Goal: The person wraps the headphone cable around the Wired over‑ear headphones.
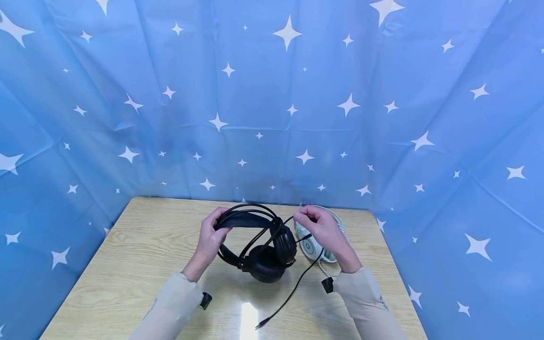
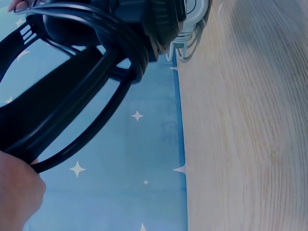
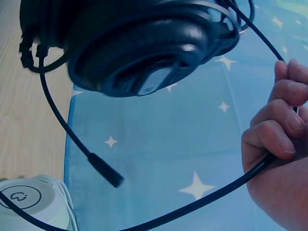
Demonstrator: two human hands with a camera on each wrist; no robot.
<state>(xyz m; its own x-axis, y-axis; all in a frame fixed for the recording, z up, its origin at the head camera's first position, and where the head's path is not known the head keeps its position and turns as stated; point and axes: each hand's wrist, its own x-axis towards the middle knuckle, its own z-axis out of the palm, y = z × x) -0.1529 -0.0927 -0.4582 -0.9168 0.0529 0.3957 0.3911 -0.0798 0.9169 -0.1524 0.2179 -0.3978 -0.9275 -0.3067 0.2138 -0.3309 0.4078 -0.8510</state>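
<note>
in the head view, a person is sitting at a pale wooden table [image 1: 140, 264] with a blue starred cloth [image 1: 272, 94] hanging behind and at both sides. the left hand [image 1: 211, 240] is gripping the headband of a black headset [image 1: 259, 245], its fingers curling round the band at the left end. the headset is being held just above the middle of the table, ear cups hanging low and toward the right. the right hand [image 1: 321, 230] is pinching the headset's black cable [image 1: 293, 289] near the top, the fingers closing together on it; the cable is trailing down toward the near edge, its plug lying on the table. a white headset [image 1: 313, 248] is lying on the table just behind and below the right hand.

in the left wrist view, the black headset [image 2: 86, 62] is filling the upper left, its band and thin wire arcs running down to the left hand [image 2: 17, 192] at the lower corner. the hand's grip is mostly out of frame here. the table [image 2: 245, 134] is taking the right side, the white headset [image 2: 190, 24] showing at the top.

in the right wrist view, the right hand [image 3: 281, 159] is curling its fingers around the cable [image 3: 202, 204]. an ear cup of the black headset [image 3: 144, 43] is hanging above, its microphone boom [image 3: 77, 144] pointing down. the white headset [image 3: 33, 202] is sitting at the lower left on the table [image 3: 29, 110].
</note>
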